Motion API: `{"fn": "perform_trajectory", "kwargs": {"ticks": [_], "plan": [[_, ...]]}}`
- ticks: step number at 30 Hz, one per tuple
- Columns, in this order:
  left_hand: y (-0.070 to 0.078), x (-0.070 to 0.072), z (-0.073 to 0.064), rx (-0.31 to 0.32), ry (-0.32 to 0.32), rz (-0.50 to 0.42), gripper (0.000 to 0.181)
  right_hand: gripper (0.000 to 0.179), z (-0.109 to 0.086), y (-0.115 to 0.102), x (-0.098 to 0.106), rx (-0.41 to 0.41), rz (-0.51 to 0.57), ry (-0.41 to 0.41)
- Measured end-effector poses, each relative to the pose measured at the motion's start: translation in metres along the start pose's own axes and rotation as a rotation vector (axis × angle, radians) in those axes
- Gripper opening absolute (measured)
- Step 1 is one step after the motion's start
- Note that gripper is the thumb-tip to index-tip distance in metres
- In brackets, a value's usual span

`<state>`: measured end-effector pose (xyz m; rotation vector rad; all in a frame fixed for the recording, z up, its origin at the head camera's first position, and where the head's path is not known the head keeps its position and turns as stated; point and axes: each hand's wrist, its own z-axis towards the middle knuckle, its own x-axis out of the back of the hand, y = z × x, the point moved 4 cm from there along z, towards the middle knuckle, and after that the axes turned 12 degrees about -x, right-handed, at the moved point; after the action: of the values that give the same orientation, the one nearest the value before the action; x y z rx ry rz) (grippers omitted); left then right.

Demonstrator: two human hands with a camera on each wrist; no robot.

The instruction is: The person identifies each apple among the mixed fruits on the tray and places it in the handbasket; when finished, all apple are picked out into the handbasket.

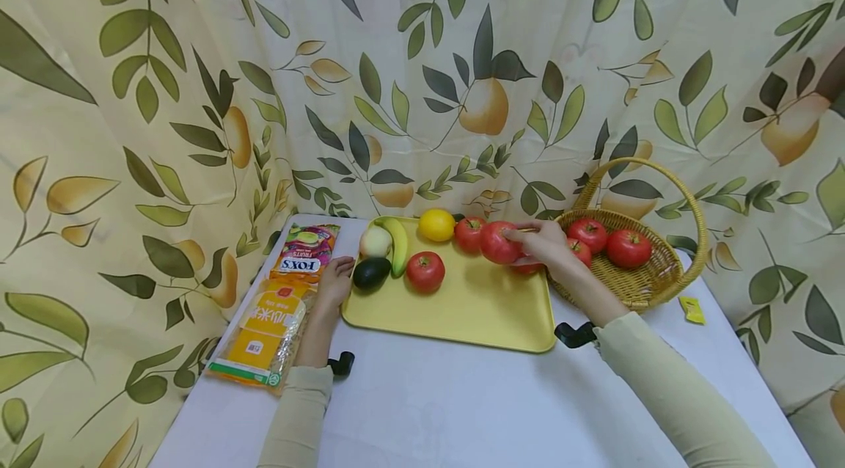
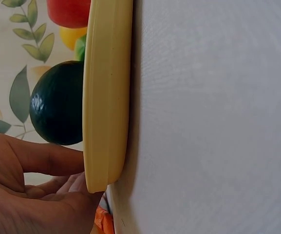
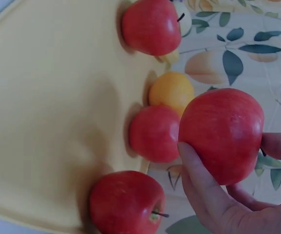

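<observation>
My right hand (image 1: 540, 242) holds a red apple (image 3: 221, 136) between thumb and fingers, raised over the right part of the yellow tray (image 1: 488, 306). Below it, another apple (image 3: 126, 202) sits on the tray, mostly covered by the hand in the head view. Two more lie there: one apple (image 1: 425, 272) near the middle, one apple (image 1: 469, 235) at the back beside a lemon (image 1: 436, 224). At the tray's left end my left hand (image 1: 337, 281) pinches the rim. Right by those fingers is a dark green avocado (image 2: 57, 103), with a banana (image 1: 399, 246) and a pale round fruit (image 1: 375, 242) behind.
A wicker basket (image 1: 650, 284) with a tall handle stands right of the tray, holding several apples (image 1: 628, 248). Left of the tray lie a candy bag (image 1: 306, 248) and a yellow grain bag (image 1: 264, 328). A small yellow packet (image 1: 692, 310) is at the far right.
</observation>
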<state>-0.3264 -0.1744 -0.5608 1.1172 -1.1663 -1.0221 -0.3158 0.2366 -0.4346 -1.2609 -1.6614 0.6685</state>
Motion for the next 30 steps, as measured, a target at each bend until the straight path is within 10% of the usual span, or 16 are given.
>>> {"fn": "perform_trajectory", "kwargs": {"ticks": [30], "plan": [[0.007, -0.001, -0.003, -0.020, 0.008, 0.006, 0.049, 0.067, -0.011, 0.015, 0.051, -0.029, -0.004, 0.057]]}}
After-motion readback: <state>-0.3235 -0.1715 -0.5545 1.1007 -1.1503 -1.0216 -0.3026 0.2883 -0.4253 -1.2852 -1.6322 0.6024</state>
